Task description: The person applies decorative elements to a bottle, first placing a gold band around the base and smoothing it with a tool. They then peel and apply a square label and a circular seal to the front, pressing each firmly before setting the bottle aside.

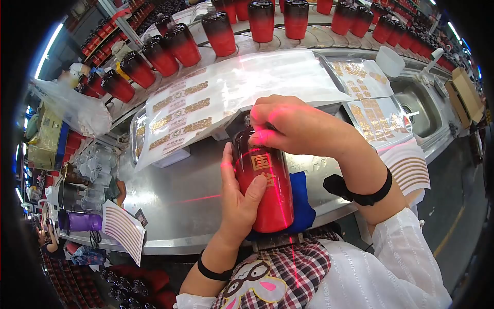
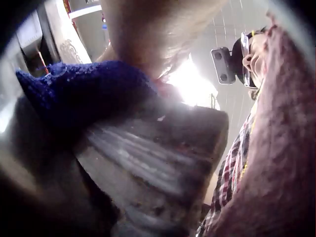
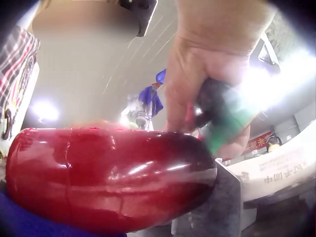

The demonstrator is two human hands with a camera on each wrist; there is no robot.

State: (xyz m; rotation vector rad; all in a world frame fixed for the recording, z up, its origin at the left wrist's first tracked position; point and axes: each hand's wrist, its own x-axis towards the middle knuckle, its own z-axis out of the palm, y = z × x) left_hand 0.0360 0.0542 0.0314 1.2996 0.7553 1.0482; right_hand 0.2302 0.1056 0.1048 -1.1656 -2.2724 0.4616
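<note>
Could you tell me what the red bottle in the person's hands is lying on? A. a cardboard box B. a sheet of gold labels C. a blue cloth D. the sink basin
C: the red bottle lies on a blue cloth on the metal table, with the left hand gripping its body and the right hand gripping its dark top.

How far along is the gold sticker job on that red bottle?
Done: two gold characters already sit on the red bottle. In hand: the left hand grips its body and the right hand its neck, as it lies on the blue cloth. Left: the label sheets hold many gold stickers, and a row of bottles stands behind, seemingly bare.
</note>
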